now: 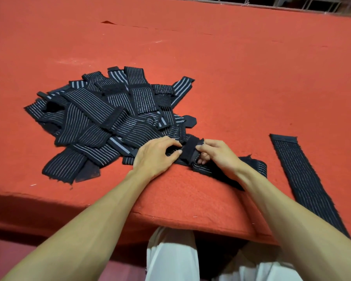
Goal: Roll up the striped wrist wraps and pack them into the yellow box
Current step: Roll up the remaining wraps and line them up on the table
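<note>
We see both bare forearms reaching forward over the near edge of a broad table covered in red felt (231, 78), converging so that the two hands meet just in front of the person. The left hand (156, 154) lies knuckles up, wrist low over the felt, its fingers curled and its thumb and forefinger pinching the left end of a black elastic wrist wrap with thin pale stripes (190, 148). This part of the wrap is bunched into a short, thick roll. The right hand (221, 156) faces it from the other side, fingers bent inward, the fingertips gripping the right end of that same roll. The unrolled tail of the wrap runs off under the right wrist and lies crumpled on the felt.

Just beyond and left of the hands we find a loose pile of black striped wraps (109, 112), lying criss-cross over one another, and its near edge touches the left hand. Well to the right, one long black striped wrap (304, 179) lies flat and straight, its near end hanging over the table edge. Below the edge we make out white trousers (170, 260).
</note>
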The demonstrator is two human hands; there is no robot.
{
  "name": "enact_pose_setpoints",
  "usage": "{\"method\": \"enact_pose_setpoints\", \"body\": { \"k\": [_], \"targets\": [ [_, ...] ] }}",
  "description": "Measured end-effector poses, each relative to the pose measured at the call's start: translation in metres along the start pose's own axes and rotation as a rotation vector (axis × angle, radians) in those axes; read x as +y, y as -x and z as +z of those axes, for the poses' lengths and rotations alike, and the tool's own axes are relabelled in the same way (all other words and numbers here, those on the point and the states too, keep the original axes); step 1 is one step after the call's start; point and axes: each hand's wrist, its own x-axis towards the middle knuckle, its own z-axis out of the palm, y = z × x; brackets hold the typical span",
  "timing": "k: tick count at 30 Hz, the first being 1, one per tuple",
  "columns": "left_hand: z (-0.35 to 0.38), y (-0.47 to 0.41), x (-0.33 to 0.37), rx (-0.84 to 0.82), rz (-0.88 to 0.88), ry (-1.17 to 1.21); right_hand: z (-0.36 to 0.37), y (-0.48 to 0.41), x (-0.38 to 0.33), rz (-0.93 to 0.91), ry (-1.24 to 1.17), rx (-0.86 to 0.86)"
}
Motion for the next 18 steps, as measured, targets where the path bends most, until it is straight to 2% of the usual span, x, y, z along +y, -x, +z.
{"method": "enact_pose_setpoints", "body": {
  "k": [5,8,9,11,13,15,18],
  "targets": [
    [-0.001,0.0,0.001,-0.002,0.018,-0.007,0.009,0.005,-0.004,-0.007,-0.115,0.134],
    [-0.001,0.001,0.001,0.003,0.018,-0.01,-0.002,0.011,-0.002,0.089,-0.506,0.404],
    [-0.001,0.0,0.001,0.008,0.021,-0.012,-0.006,0.014,-0.001,0.1,-0.618,0.432],
    [-0.002,0.0,0.001,0.005,0.025,-0.021,-0.009,0.017,0.001,0.099,-0.694,0.416],
    [-0.002,0.001,0.002,0.003,0.035,-0.031,-0.008,0.017,0.0,0.063,-0.609,0.397],
    [-0.003,-0.001,0.004,-0.016,0.041,-0.035,-0.008,0.018,-0.004,0.033,-0.385,0.36],
    [-0.009,-0.008,0.015,-0.155,0.034,-0.123,-0.022,0.028,-0.015,0.01,-0.085,0.284]
  ]
}}
